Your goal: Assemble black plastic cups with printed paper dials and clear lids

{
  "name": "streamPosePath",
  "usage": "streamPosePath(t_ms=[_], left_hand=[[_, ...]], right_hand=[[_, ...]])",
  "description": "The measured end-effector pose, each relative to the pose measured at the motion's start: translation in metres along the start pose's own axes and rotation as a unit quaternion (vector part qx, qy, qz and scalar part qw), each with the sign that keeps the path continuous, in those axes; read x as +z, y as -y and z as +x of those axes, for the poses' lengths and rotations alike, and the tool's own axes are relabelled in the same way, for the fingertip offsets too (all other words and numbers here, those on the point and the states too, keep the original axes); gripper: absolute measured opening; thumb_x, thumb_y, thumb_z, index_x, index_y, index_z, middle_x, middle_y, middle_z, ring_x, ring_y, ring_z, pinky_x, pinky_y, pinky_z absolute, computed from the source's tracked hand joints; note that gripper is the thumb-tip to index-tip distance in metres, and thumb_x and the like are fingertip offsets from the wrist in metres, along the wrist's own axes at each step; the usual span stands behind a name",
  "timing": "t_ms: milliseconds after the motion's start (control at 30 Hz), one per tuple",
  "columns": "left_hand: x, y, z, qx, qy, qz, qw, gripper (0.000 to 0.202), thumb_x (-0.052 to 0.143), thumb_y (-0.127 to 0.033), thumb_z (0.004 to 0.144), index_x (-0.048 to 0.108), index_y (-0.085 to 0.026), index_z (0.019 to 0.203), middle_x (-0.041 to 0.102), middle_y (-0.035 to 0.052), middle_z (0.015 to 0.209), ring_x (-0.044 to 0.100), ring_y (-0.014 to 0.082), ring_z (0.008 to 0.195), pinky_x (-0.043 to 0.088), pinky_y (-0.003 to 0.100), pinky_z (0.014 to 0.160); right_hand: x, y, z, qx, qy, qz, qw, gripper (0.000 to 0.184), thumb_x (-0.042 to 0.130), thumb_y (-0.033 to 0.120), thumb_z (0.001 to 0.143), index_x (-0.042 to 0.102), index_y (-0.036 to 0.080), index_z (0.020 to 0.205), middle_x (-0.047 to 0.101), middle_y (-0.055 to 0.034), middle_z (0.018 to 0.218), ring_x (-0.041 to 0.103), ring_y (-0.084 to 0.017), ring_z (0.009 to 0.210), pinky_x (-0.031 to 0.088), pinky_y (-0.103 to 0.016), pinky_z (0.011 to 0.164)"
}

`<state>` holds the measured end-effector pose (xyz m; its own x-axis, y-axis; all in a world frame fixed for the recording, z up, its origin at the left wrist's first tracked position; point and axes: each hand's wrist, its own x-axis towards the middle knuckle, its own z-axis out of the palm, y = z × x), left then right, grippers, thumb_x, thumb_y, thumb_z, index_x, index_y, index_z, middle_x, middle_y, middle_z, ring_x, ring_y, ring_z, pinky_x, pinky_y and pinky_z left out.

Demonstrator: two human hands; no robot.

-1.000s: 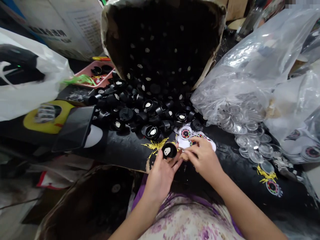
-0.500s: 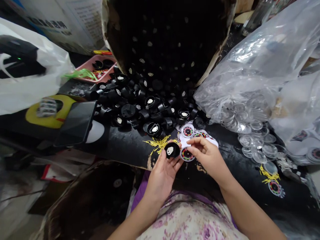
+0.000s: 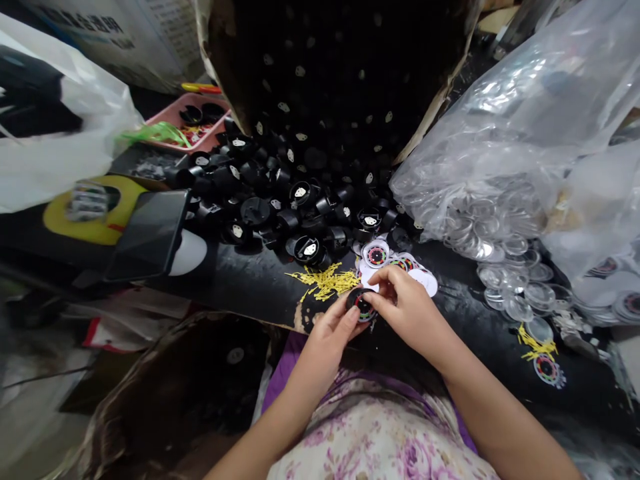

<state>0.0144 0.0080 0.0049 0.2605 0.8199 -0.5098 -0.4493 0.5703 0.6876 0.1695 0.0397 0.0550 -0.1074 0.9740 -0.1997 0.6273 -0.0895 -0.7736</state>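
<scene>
My left hand (image 3: 330, 333) is closed around a small black round housing (image 3: 353, 300), its thumb on the near rim. A printed dial disc (image 3: 367, 312) with a coloured ring lies at the mouth of that housing, partly covered by fingers. My right hand (image 3: 413, 312) pinches the disc's edge with thumb and forefinger; whether the disc is fully seated I cannot tell. Just beyond my hands lie a pile of white dial discs (image 3: 376, 253), some face up, and a heap of thin yellow pointers (image 3: 327, 281).
Many black housings (image 3: 255, 212) spill from a large dark box (image 3: 213, 63) at the back. Clear round lenses (image 3: 517, 308) come out of a plastic bag (image 3: 505, 140) on the right. At left are a phone (image 3: 147, 233), yellow tape roll (image 3: 55, 210) and pink tray (image 3: 165, 110).
My right hand has brought the dial disc left from the pile to the black housing. My left hand has moved slightly right and tilted the housing, its thumb now over the rim.
</scene>
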Motion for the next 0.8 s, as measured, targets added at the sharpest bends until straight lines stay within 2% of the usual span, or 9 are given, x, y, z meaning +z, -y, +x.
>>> streamPosePath(t_ms=[100, 233, 333, 400, 467, 533, 633, 800], left_hand=[[-0.002, 0.004, -0.004, -0.018, -0.002, 0.026, 0.999, 0.035, 0.071, -0.033, 0.079, 0.069, -0.024, 0.112, 0.069, 0.0054, 0.118, 0.062, 0.0267, 0.113, 0.053, 0.042, 0.096], [-0.011, 0.01, -0.012, -0.028, 0.002, 0.087, 0.996, 0.031, 0.073, -0.026, 0.076, 0.071, -0.021, 0.106, 0.072, 0.0055, 0.11, 0.063, 0.0268, 0.111, 0.047, 0.042, 0.102], [-0.021, 0.009, -0.015, -0.013, -0.048, 0.103, 0.993, 0.03, 0.071, -0.029, 0.079, 0.069, -0.021, 0.108, 0.072, 0.005, 0.111, 0.062, 0.0254, 0.113, 0.043, 0.041, 0.107], [-0.024, 0.006, -0.016, 0.002, -0.087, 0.06, 0.994, 0.03, 0.068, -0.032, 0.082, 0.068, -0.02, 0.109, 0.071, 0.0059, 0.113, 0.063, 0.025, 0.111, 0.045, 0.041, 0.104], [-0.023, 0.002, -0.016, 0.018, -0.111, -0.008, 0.994, 0.029, 0.067, -0.032, 0.084, 0.067, -0.018, 0.109, 0.07, 0.0069, 0.114, 0.064, 0.0251, 0.111, 0.048, 0.04, 0.102], [-0.021, 0.0, -0.017, 0.03, -0.12, -0.054, 0.991, 0.027, 0.067, -0.03, 0.084, 0.066, -0.017, 0.108, 0.07, 0.0079, 0.114, 0.064, 0.0254, 0.112, 0.05, 0.04, 0.101], [-0.017, -0.001, -0.015, 0.034, -0.117, -0.095, 0.988, 0.025, 0.065, -0.028, 0.086, 0.065, -0.019, 0.109, 0.07, 0.0081, 0.114, 0.063, 0.0254, 0.113, 0.05, 0.042, 0.101], [-0.007, 0.002, -0.007, 0.041, -0.1, -0.137, 0.985, 0.026, 0.066, -0.027, 0.084, 0.066, -0.019, 0.11, 0.069, 0.0079, 0.118, 0.06, 0.0246, 0.12, 0.044, 0.041, 0.107]], right_hand=[[0.004, -0.007, -0.015, 0.027, 0.05, 0.033, 0.998, 0.02, 0.059, 0.025, 0.086, 0.057, 0.02, 0.105, 0.061, -0.0013, 0.088, 0.054, -0.012, 0.065, 0.044, -0.025, 0.059], [0.009, -0.014, -0.031, 0.037, 0.08, 0.053, 0.995, 0.019, 0.053, 0.019, 0.087, 0.06, 0.019, 0.105, 0.067, -0.0023, 0.092, 0.057, -0.012, 0.067, 0.045, -0.025, 0.062], [0.012, -0.016, -0.025, -0.005, 0.085, -0.031, 0.996, 0.015, 0.052, 0.02, 0.091, 0.065, 0.02, 0.099, 0.07, -0.0028, 0.091, 0.062, -0.016, 0.078, 0.045, -0.028, 0.072], [0.017, -0.015, -0.012, -0.028, 0.065, -0.164, 0.984, 0.016, 0.05, 0.02, 0.092, 0.066, 0.019, 0.093, 0.07, -0.0054, 0.092, 0.063, -0.02, 0.087, 0.042, -0.033, 0.078], [0.023, -0.013, 0.003, -0.036, 0.049, -0.291, 0.955, 0.016, 0.049, 0.018, 0.092, 0.065, 0.016, 0.092, 0.069, -0.0096, 0.093, 0.062, -0.025, 0.088, 0.039, -0.037, 0.079], [0.03, -0.01, 0.014, -0.04, 0.05, -0.35, 0.935, 0.016, 0.049, 0.018, 0.092, 0.064, 0.014, 0.093, 0.068, -0.0141, 0.094, 0.062, -0.028, 0.087, 0.037, -0.039, 0.078], [0.034, -0.006, 0.022, -0.039, 0.055, -0.354, 0.933, 0.015, 0.049, 0.015, 0.091, 0.064, 0.012, 0.089, 0.068, -0.0172, 0.091, 0.062, -0.029, 0.085, 0.035, -0.04, 0.076], [0.029, -0.002, 0.016, -0.044, 0.076, -0.305, 0.948, 0.011, 0.057, 0.022, 0.091, 0.061, 0.017, 0.082, 0.069, -0.0048, 0.084, 0.061, -0.02, 0.078, 0.034, -0.034, 0.074]])
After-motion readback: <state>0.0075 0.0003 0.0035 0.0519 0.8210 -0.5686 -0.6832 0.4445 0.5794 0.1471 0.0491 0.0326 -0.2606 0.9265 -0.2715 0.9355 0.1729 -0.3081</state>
